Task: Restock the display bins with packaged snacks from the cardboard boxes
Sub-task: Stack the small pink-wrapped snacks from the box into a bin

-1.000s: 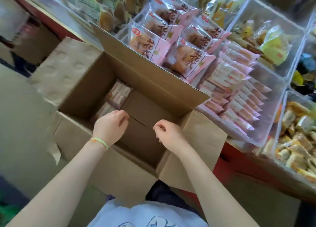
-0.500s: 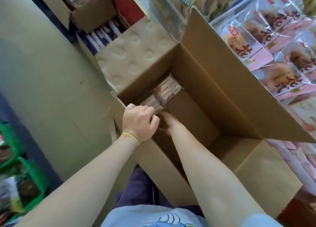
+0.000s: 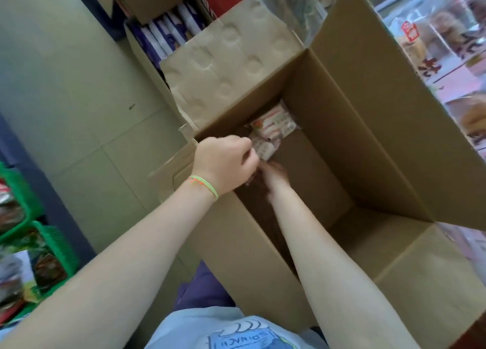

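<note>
Both hands reach into the open cardboard box (image 3: 328, 128) at mid-frame. The left hand (image 3: 226, 162), fingers curled, pinches a snack packet (image 3: 263, 150) at the box's near-left corner. The right hand (image 3: 273, 175) is deeper inside, blurred; its grip cannot be told. More snack packets (image 3: 273, 122) lie just beyond. Bagged snacks (image 3: 447, 38) fill the upper right.

Little can be read. The light blue shirt (image 3: 226, 333) at the near edge carries a dark blue printed panel with outlined capitals, seen upside down and not clearly legible. The clear snack bags (image 3: 444, 41) in the display bin at the far right bear a red square seal and large black brush characters, both blurred. The small pink-and-white packets (image 3: 273, 124) inside the cardboard box (image 3: 368, 128) show fine print too small to make out.
</note>
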